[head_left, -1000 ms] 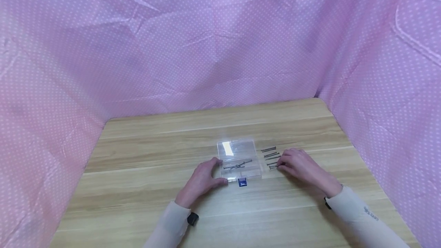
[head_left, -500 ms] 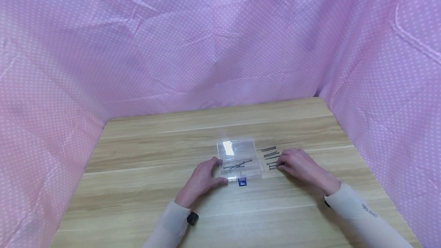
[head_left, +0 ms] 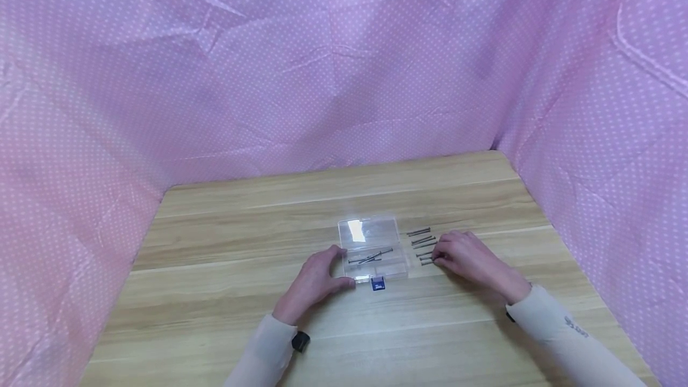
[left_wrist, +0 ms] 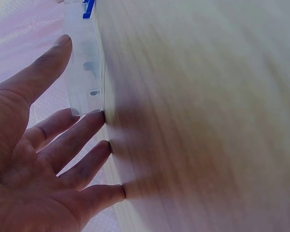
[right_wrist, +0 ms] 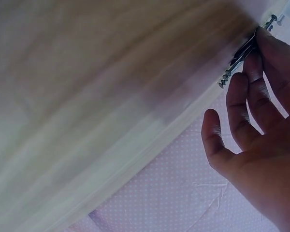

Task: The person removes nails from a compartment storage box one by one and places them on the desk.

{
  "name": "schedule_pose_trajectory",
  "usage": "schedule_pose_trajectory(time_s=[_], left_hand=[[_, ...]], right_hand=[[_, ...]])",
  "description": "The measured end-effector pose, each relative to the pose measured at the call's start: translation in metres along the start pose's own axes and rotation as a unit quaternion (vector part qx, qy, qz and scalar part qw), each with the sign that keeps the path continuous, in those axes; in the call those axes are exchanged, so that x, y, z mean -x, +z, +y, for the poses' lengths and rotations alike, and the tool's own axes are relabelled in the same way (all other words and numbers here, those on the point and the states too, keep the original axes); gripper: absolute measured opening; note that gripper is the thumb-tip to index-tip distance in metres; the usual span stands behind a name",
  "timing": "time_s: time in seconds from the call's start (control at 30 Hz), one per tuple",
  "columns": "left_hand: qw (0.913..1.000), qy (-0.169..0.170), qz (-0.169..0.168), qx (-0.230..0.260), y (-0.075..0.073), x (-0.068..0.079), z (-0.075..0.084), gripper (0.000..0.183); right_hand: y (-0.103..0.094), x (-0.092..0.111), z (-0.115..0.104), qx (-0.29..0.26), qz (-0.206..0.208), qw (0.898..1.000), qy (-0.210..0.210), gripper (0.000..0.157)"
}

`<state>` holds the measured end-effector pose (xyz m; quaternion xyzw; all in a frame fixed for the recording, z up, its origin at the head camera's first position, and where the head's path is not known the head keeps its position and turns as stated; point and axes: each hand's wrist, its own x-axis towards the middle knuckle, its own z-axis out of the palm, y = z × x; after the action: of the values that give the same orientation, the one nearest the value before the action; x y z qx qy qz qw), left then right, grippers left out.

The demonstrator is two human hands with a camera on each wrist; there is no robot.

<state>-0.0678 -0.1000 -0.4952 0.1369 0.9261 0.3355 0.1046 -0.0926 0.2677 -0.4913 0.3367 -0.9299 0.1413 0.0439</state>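
A clear plastic box [head_left: 395, 270] lies with its lid [head_left: 376, 232] folded back; a few nails [head_left: 371, 258] lie crossed in it. My left hand [head_left: 317, 276] steadies the box's left front corner: the thumb touches the front wall and spread, nearly straight fingers rest by the left side. In the left wrist view, the fingertips also meet the wood. Right of the box, several loose nails [head_left: 423, 240] lie roughly parallel. My right hand [head_left: 464, 255] has thumb and index finger pinched on the nearest nail [head_left: 426, 263], whose end the fingertips hide.
A blue latch [head_left: 378, 283] sticks out from the box's front edge. Everything rests on a wood-grain table [head_left: 242, 237]. Pink dotted cloth [head_left: 333, 76] hangs behind the table and along both sides.
The nearest nail has shifted slightly at my right fingertips, apart from the one beside it. My left hand and the box have stayed in place.
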Motion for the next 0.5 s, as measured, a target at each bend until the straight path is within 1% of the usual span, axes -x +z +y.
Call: schedule_pose_trajectory(time_s=[0.1,0.33,0.5], left_hand=[[1.0000,0.002,0.000,0.001,0.0000,-0.0002,-0.0001,0.065],[1.0000,0.002,-0.001,0.001,0.0000,-0.0006,-0.0003,0.065],[1.0000,0.003,0.000,0.000,0.0000,-0.0009,-0.0007,0.066]], right_hand=[[-0.0003,-0.0001,-0.0007,-0.001,0.000,1.000,0.004,0.012],[-0.0004,0.0015,-0.0039,-0.008,-0.005,0.999,0.035,0.013],[0.0007,0.0020,-0.0036,-0.004,0.006,0.999,0.042,0.018]])
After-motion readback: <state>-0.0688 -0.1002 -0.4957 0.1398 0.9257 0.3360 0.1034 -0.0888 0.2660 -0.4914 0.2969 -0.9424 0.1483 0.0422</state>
